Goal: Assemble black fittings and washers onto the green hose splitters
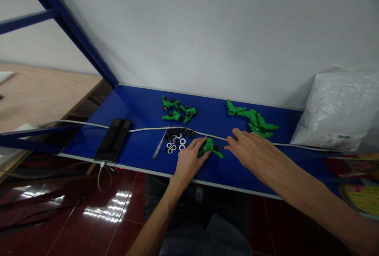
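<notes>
1. Bare left hand (189,157): back upward, thumb and fingers curved in a grip.
2. Bare left forearm (161,214): slanting up rightward.
3. Bare right hand (245,145): fingers bent, pointing leftward, apart from the left.
4. Bare right forearm (308,193): angled from lower right.

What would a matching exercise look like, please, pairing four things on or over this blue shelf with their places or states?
Column one
1. Smartphone
2. Screwdriver
3. Green Y-shaped hose splitter
4. Plastic-wrapped package

Column two
A. Held in the left grip
B. Right of the loose green fittings
C. Lying near the left end of the blue shelf, screen dark
D. Just left of the white washers

Right pairs: 1-C, 2-D, 3-A, 4-B
</notes>
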{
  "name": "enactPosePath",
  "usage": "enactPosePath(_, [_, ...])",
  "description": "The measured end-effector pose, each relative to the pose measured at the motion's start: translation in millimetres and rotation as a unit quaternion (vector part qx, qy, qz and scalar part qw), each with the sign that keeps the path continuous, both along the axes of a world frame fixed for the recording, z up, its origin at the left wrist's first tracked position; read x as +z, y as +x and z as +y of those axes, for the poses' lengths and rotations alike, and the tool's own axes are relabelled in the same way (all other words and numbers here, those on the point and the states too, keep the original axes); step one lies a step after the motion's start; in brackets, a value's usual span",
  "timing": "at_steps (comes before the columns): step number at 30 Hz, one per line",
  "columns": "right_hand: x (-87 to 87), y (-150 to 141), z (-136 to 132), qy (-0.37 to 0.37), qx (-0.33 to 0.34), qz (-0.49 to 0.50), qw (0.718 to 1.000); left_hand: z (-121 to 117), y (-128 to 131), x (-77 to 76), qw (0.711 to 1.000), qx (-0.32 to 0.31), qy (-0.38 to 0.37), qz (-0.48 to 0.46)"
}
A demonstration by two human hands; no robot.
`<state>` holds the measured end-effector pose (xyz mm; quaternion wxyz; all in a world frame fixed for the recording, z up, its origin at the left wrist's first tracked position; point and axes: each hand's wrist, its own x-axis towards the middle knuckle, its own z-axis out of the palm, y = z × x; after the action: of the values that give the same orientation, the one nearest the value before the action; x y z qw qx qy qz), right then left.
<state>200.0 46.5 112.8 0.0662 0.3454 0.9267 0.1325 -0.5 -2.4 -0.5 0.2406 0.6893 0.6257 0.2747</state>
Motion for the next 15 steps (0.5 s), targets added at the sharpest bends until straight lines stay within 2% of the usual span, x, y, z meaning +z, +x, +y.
enactPosePath(3, [-5.0,20.1,-2.5,-0.012,-0.031,0.05,0.998,0.1,0.0,0.8,1.0,0.002,0.0,0.003])
enactPosePath(5, [-14.6,36.1,-10.6,-0.031,-0.075,0.129,0.988,0.3,0.0,1.1,1.0,0.004,0.0,0.002])
enactPosePath(9, [-52.7,55.2,-43.0,-0.086,-0.185,0.299,0.932,0.8,0.2,0.3,1.0,0.002,0.006,0.002])
enactPosePath(12, [-85.0,54.1,-68.1,-0.074,-0.225,0.317,0.918,1.4,0.7,-0.9,1.0,0.002,0.013,0.01])
enactPosePath(15, [-103.9,48.9,-78.7,-0.03,-0.265,0.314,0.911,2.7,1.4,-1.1,1.0,0.004,0.02,0.021])
